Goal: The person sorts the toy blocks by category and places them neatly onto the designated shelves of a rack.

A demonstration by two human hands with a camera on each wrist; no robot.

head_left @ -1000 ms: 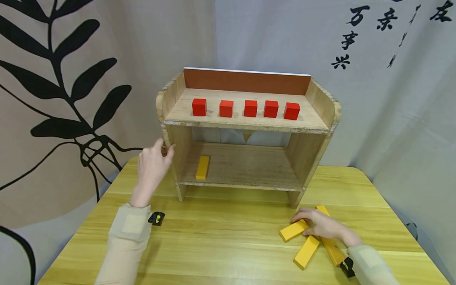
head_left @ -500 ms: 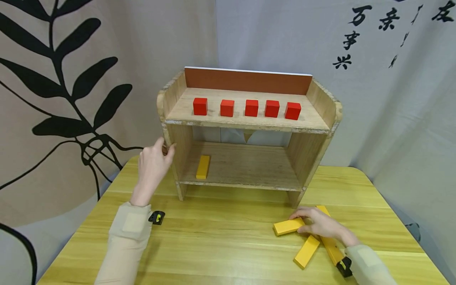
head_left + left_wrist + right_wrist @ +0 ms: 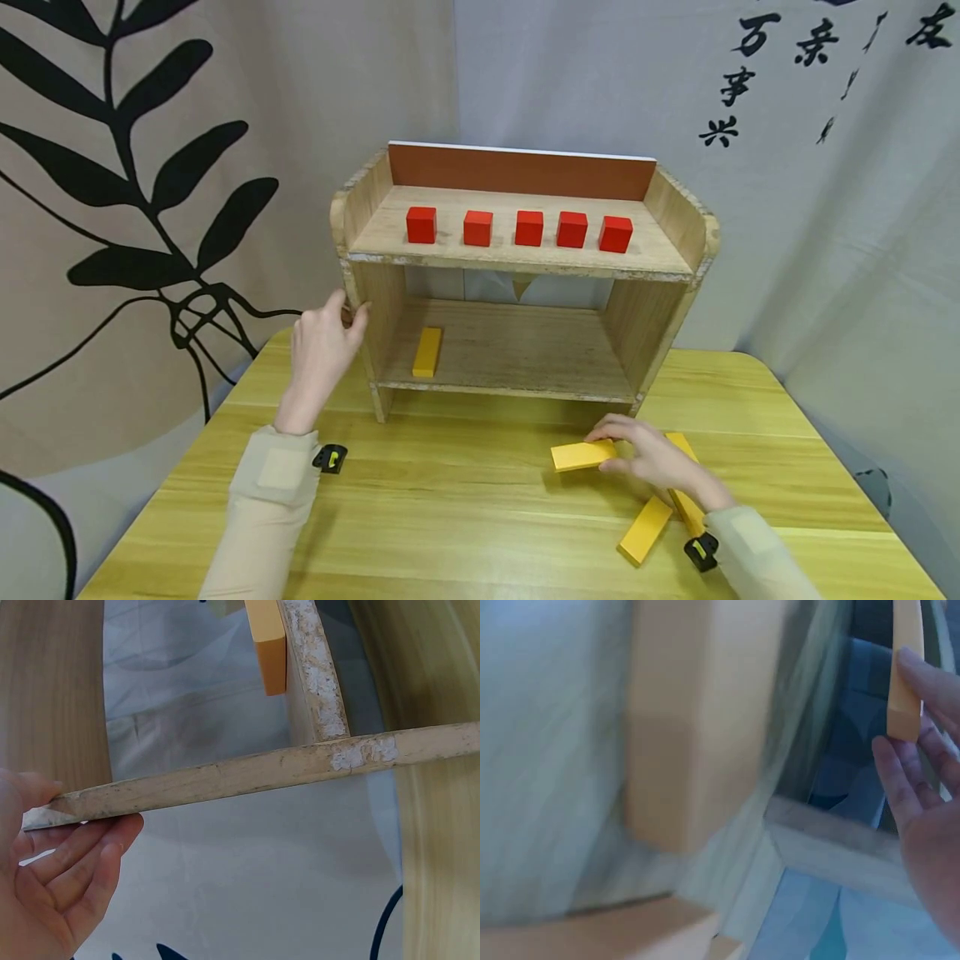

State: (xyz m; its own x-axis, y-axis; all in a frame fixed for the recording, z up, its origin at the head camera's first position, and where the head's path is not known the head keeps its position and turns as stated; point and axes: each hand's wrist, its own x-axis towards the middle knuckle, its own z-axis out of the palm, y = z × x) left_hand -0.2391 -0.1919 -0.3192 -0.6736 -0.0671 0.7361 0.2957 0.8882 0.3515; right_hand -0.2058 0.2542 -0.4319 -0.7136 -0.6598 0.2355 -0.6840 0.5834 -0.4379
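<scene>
My left hand (image 3: 324, 354) grips the left side panel of a small wooden shelf (image 3: 525, 392); in the left wrist view the thumb lies on one face of the panel (image 3: 225, 774) and the fingers on the other. My right hand (image 3: 648, 454) pinches one end of a yellow block (image 3: 579, 456) between thumb and fingers, just above the table in front of the shelf. In the right wrist view that held block (image 3: 905, 682) shows at the upper right. Another yellow block (image 3: 426, 352) lies on the lower shelf board at the left.
Several red cubes (image 3: 529, 228) stand in a row on the top board. More yellow blocks lie on the table (image 3: 450, 517) at the right, one (image 3: 645, 531) near my right wrist and others partly under the forearm. A curtain (image 3: 825, 250) hangs behind.
My right hand has lifted the yellow block away from the others and moved it left and toward the shelf. The left hand has kept its place on the side panel.
</scene>
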